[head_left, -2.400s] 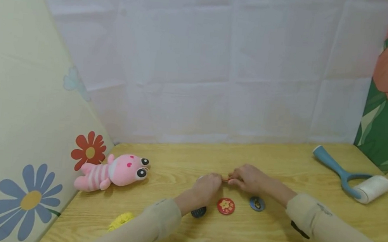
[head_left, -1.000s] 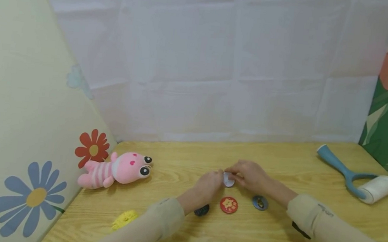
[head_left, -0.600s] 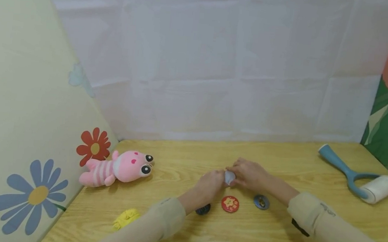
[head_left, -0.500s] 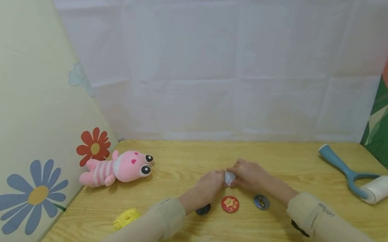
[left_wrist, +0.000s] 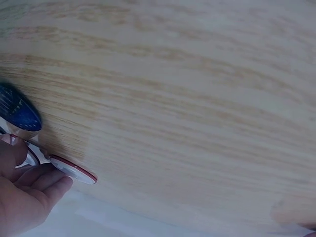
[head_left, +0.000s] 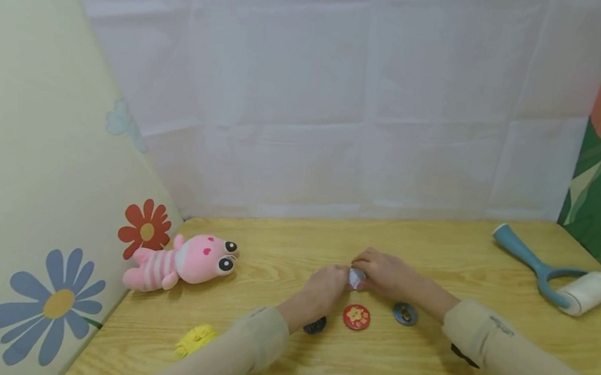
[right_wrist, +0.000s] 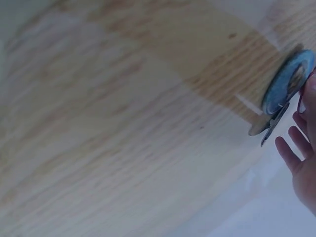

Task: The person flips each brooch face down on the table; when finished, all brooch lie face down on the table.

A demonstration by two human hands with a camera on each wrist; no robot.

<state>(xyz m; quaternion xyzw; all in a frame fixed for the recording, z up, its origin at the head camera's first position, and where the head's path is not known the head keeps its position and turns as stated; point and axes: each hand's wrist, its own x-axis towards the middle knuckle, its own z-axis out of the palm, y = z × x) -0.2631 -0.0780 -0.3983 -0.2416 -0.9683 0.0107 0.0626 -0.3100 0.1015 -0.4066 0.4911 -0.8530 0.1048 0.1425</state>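
Observation:
In the head view, a small round badge (head_left: 357, 279) is held between both hands above the table, its pale, silvery-white back showing. My left hand (head_left: 324, 287) pinches its left side and my right hand (head_left: 386, 273) its right side; the fingertips are partly hidden. Just in front lie a red badge (head_left: 356, 317) with a yellow star, a blue badge (head_left: 405, 313) and a dark badge (head_left: 315, 325) half under the left wrist. The left wrist view shows a red-rimmed disc (left_wrist: 74, 170) by the left fingers. Beside the right fingers, the right wrist view shows the blue badge (right_wrist: 289, 81).
A pink striped plush toy (head_left: 184, 264) lies at the left of the wooden table (head_left: 402, 372). Some yellow crumpled item (head_left: 196, 339) sits beside the left forearm. At the right rests a blue-handled lint roller (head_left: 537, 267). A white sheet (head_left: 291, 168) hangs behind.
The held badge was edge-on with an orange rim showing; it has since tilted so its pale back faces up. The hands have come closer together. The loose badges stay put on the table.

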